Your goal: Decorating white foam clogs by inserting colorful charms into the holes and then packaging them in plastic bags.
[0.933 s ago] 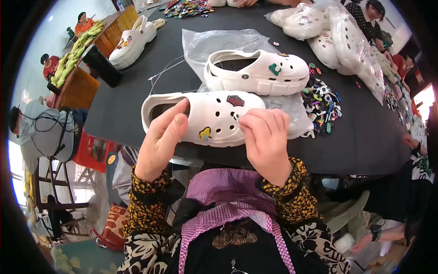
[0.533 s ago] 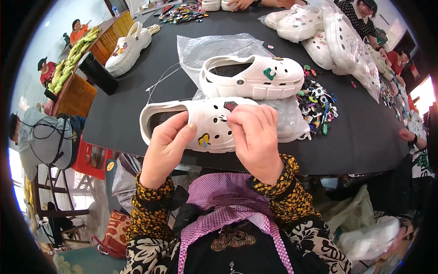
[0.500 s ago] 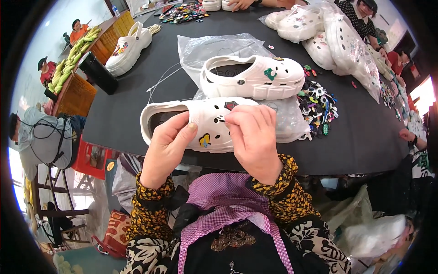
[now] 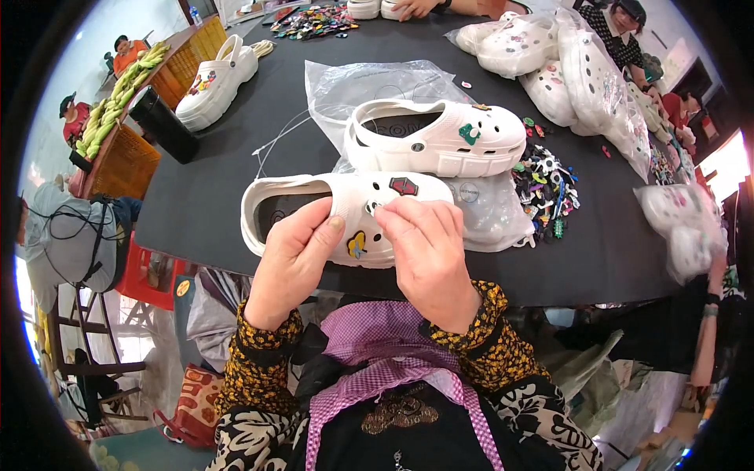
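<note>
Left hand (image 4: 292, 263) grips the white clog (image 4: 345, 216) at its middle, thumb on top beside a yellow charm (image 4: 357, 244). Clog held at the black table's (image 4: 212, 196) near edge. Right hand (image 4: 428, 251) pinches fingertips on the clog's toe holes. Second white clog (image 4: 440, 137) lies behind on a clear plastic bag (image 4: 369, 82); loose charms (image 4: 546, 184) to its right.

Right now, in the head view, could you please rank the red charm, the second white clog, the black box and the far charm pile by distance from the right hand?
From the right hand:
1. Red charm, just above it on the held clog.
2. Second white clog, behind, on plastic.
3. Black box, far left.
4. Far charm pile, at the table's far edge.
</note>
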{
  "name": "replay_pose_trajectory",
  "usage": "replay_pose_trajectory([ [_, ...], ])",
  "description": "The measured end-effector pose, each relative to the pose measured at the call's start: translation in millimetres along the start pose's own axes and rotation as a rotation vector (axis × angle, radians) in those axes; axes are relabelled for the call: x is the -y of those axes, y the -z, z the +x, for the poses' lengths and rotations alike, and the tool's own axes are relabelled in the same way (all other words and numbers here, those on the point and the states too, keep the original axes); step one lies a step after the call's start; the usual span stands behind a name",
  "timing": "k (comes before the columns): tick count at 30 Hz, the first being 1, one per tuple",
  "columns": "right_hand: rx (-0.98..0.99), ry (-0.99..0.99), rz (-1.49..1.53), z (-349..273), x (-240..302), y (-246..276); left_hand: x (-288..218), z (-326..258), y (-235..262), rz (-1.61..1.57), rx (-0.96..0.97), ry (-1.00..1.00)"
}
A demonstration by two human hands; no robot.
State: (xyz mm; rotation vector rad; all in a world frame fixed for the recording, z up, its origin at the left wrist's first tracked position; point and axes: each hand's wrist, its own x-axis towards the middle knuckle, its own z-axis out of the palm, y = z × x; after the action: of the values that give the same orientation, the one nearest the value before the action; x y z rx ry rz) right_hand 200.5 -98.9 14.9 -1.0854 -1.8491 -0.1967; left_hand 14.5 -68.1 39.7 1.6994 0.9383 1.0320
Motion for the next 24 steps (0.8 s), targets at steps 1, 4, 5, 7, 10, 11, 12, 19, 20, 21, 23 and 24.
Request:
replay_pose_trajectory([
  [1,0.027,0.019,-0.001,-2.5,-0.8,-0.3,0.8,0.2,0.1,0.018,0.001,-0.013],
  [4,0.106,0.036,-0.049,-3.8,-0.1,6.4,1.4,1.0,-0.8,0.023,-0.004,-0.031],
  [5,0.107,0.034,-0.051,-3.0,-0.1,8.4,1.2,1.3,-0.3,0.022,-0.001,-0.03],
  [7,0.161,0.039,-0.051,-1.1,0.0,11.6,0.9,1.5,0.7,0.068,-0.005,-0.045],
  [10,0.219,0.051,-0.054,-0.3,-1.9,13.2,2.3,2.5,-4.2,0.095,-0.059,-0.132],
  [11,0.22,0.049,-0.054,0.1,-2.0,13.8,3.1,2.6,-4.0,0.094,-0.058,-0.13],
  [12,0.243,0.048,-0.051,0.5,-2.1,14.7,4.1,2.7,-3.3,0.114,-0.055,-0.125],
  [19,0.292,0.02,-0.047,3.5,2.7,15.7,7.1,2.2,-2.2,0.122,-0.051,-0.143],
  [20,0.292,0.018,-0.048,3.8,2.0,15.4,7.3,2.6,-2.5,0.122,-0.049,-0.143],
  [21,0.293,0.043,-0.064,4.2,0.9,14.9,7.3,3.1,-3.1,0.131,-0.048,-0.156],
  [23,0.292,0.067,-0.08,4.2,1.3,14.9,6.5,3.9,-3.7,0.142,-0.046,-0.169],
  [24,0.284,0.038,-0.068,4.3,2.8,14.8,5.8,4.4,-3.9,0.165,-0.054,-0.157],
])
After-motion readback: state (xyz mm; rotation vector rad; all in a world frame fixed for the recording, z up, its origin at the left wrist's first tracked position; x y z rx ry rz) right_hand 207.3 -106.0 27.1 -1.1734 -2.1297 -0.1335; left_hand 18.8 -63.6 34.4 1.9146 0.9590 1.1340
